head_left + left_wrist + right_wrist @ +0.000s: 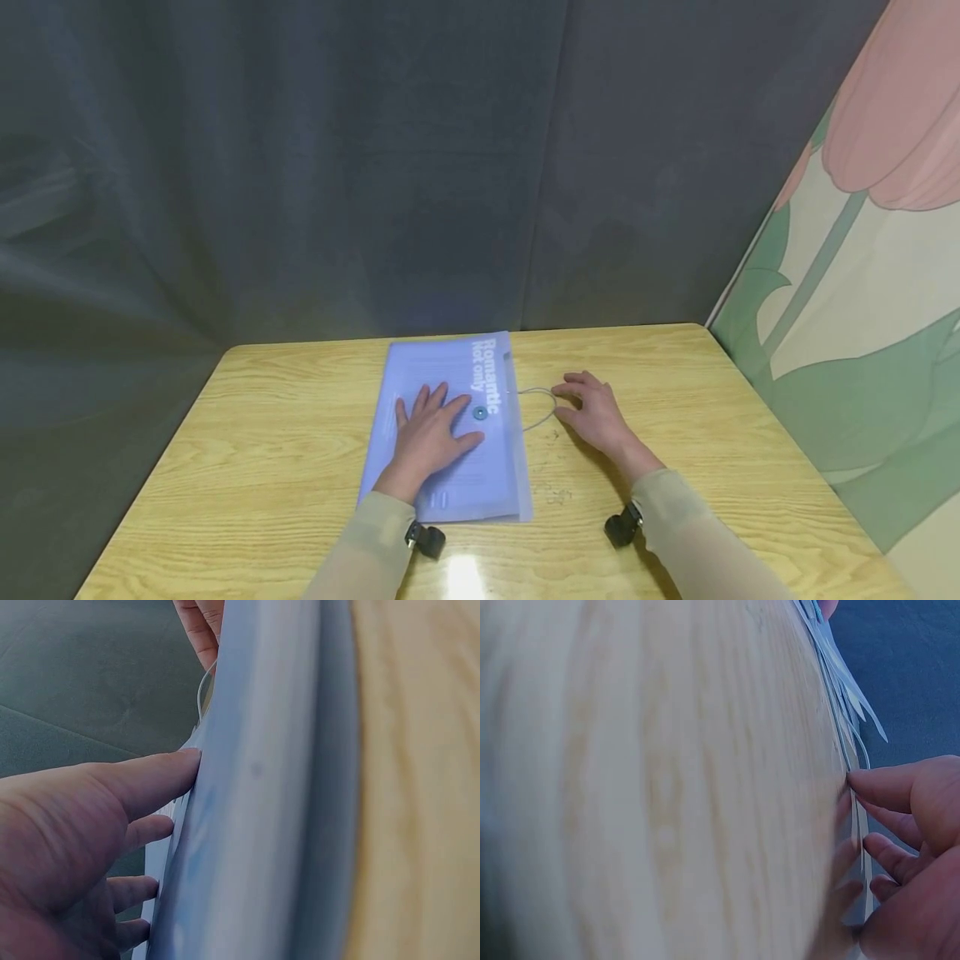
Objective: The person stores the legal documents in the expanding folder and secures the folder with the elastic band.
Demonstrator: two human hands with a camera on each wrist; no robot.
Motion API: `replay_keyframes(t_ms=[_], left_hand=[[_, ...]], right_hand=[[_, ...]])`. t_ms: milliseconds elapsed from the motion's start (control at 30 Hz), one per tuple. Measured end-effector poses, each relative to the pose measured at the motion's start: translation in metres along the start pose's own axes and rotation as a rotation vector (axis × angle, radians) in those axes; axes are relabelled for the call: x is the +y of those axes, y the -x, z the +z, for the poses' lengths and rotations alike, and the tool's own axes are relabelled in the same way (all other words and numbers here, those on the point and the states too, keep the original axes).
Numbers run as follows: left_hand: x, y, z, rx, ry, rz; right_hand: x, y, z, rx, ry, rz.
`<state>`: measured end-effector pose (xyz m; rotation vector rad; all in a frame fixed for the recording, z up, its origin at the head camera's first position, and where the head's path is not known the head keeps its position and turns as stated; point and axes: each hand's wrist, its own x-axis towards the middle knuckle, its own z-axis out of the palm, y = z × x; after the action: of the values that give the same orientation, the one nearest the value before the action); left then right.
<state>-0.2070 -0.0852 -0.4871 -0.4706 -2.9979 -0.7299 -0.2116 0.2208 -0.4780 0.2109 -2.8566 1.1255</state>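
A translucent blue-purple document folder (480,479) lies on the table, white lettering and a small round teal button (480,412) on its front. My left hand (431,437) rests on the folder with its fingers spread, thumb near the button; in the left wrist view the thumb (154,780) presses on the folder's surface. A thin pale cord (536,389) loops out from the folder's right edge. At the far end of that loop, my right hand (596,412) pinches the cord between thumb and forefinger. Its other fingers are bent in the right wrist view.
The wood-grain table (247,450) meets a dark grey curtain (375,183) at its back edge. On the right stands a wall with a painted tulip pattern (847,333). Black wrist cameras (429,542) sit on both wrists.
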Motion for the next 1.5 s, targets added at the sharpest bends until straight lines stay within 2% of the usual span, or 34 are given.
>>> replay_keyframes(t_ms=[500, 967, 1267, 1500], left_hand=[[0.002, 0.001, 0.0, -0.002, 0.007, -0.007], [-0.002, 0.001, -0.006, -0.045, -0.001, -0.009], [-0.004, 0.0, -0.003, -0.036, 0.004, -0.005], [-0.005, 0.0, -0.008, -0.064, 0.024, -0.002]], right_hand=[[0.001, 0.002, -0.004, -0.05, -0.101, 0.012], [0.0, 0.003, -0.004, -0.037, -0.129, -0.076], [-0.002, 0.0, 0.004, -0.05, -0.162, -0.098], [-0.011, -0.001, 0.008, -0.054, -0.172, -0.111]])
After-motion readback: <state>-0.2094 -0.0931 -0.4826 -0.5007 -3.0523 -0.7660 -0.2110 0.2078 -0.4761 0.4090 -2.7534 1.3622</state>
